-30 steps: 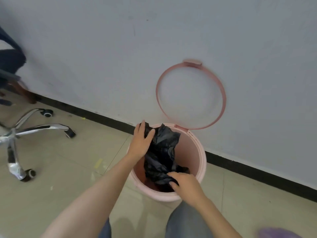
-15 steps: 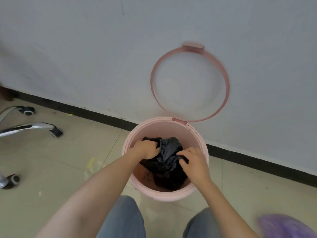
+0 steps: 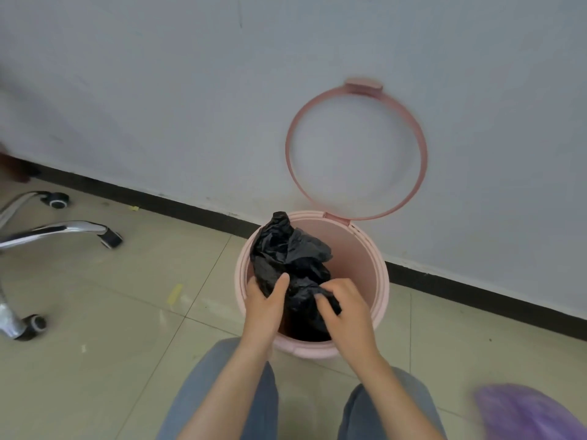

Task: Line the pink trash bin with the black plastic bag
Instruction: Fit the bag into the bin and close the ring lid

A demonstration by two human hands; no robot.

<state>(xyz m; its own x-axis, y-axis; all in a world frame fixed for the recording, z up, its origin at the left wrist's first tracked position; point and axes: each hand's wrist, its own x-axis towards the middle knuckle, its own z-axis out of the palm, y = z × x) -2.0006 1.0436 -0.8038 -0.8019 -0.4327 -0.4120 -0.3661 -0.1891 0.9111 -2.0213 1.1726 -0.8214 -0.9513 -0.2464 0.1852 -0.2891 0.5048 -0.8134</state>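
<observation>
Black bag [image 3: 290,265] sits bunched in the bin [image 3: 365,265], its peak over the far-left rim. At the near rim, left hand [image 3: 263,308] and right hand [image 3: 344,308] pinch its near folds; the mouth appears unopened.

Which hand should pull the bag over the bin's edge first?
Probably the left hand: it grips the black bag right beside the pink bin's near-left rim, while the right hand is over the middle.

The pink trash bin [image 3: 378,274] looks like smooth matt plastic, and the black plastic bag [image 3: 290,265] in it is thin, crinkled film with a dull sheen. The chair base [image 3: 60,231] is mirror-bright polished metal on a floor [image 3: 127,312] of smooth, faintly glossy tiles.
</observation>
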